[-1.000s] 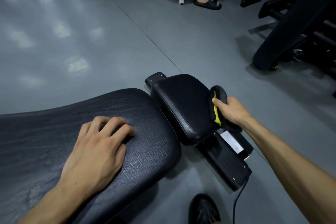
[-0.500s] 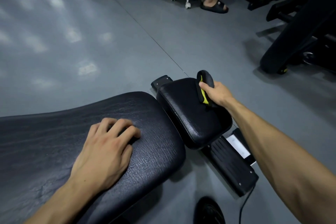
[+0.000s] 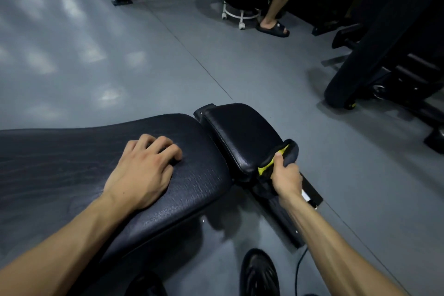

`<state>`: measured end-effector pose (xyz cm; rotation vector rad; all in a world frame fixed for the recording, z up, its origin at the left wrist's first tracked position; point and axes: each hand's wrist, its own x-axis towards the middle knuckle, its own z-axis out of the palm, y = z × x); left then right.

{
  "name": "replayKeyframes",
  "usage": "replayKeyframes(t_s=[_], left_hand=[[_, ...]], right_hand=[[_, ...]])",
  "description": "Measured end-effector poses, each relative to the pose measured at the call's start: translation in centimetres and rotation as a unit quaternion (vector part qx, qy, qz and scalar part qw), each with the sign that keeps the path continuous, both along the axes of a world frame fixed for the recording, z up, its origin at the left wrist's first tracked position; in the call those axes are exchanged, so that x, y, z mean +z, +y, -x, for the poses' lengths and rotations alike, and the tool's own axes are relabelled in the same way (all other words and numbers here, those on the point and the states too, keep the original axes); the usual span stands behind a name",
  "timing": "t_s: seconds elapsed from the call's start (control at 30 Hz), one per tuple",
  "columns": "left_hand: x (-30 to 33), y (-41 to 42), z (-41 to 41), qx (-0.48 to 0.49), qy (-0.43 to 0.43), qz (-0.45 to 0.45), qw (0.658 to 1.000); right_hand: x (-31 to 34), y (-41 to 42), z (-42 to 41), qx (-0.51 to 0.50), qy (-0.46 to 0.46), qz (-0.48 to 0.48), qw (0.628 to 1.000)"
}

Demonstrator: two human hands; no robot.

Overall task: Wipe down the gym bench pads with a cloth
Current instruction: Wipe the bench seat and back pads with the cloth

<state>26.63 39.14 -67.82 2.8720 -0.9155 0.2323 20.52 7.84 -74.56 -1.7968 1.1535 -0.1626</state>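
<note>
A person's right hand (image 3: 286, 175) is gripping a dark cloth with yellow trim (image 3: 283, 155) against the small seat pad's (image 3: 240, 132) edge at 4 o'clock, while the left hand (image 3: 141, 170) is resting open, fingers curled, on the long bench pad (image 3: 72, 151).

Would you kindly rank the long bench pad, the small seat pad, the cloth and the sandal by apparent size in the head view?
1. Long bench pad
2. Small seat pad
3. Cloth and sandal: these look alike, and the sandal lies farther off, so I leave them unranked.
</note>
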Motion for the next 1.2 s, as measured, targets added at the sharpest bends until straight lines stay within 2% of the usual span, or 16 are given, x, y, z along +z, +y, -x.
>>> replayKeyframes(t_s=[0.1,0.27,0.37,0.5,0.53,0.6,0.67,0.73,0.8,0.87,0.9,1.0,1.2], left_hand=[[0.1,-0.1,0.1,-0.002,-0.004,-0.007,1.0],[0.0,-0.1,0.3,0.005,-0.007,-0.021,1.0],[0.2,-0.1,0.3,0.009,0.001,-0.014,1.0],[0.3,0.0,0.3,0.015,0.009,-0.009,1.0],[0.3,-0.1,0.3,0.015,0.009,-0.008,1.0],[0.3,-0.3,0.2,0.014,0.011,-0.009,1.0],[0.2,-0.3,0.1,0.015,0.008,-0.008,1.0],[0.1,-0.2,0.1,0.015,0.008,-0.007,1.0],[0.1,-0.2,0.0,0.016,0.01,-0.003,1.0],[0.0,-0.3,0.1,0.014,0.009,-0.002,1.0],[0.0,-0.3,0.1,0.013,0.008,-0.003,1.0],[-0.1,-0.2,0.0,0.015,0.008,0.001,1.0],[-0.3,-0.1,-0.1,0.016,0.011,0.003,1.0]], right_hand=[[0.1,4.4,1.1,-0.012,-0.029,-0.033,0.999],[1.1,7.9,2.4,0.042,-0.039,-0.09,0.994],[2.2,8.5,3.5,0.087,-0.036,-0.135,0.986],[5.0,6.3,5.4,0.104,-0.104,-0.217,0.965],[5.9,5.5,5.8,0.129,-0.127,-0.198,0.963],[7.3,3.8,6.1,0.209,-0.162,-0.047,0.963],[7.9,2.7,5.6,0.268,-0.178,0.161,0.933],[7.3,2.7,4.5,0.32,-0.172,0.27,0.892],[5.4,3.2,3.4,0.421,-0.096,0.31,0.847],[3.0,3.4,2.9,0.504,-0.018,0.381,0.775],[2.2,3.2,2.7,0.518,-0.016,0.39,0.761],[1.5,2.5,1.6,0.52,-0.032,0.372,0.768],[2.4,2.9,-3.1,0.528,0.051,0.383,0.756]])
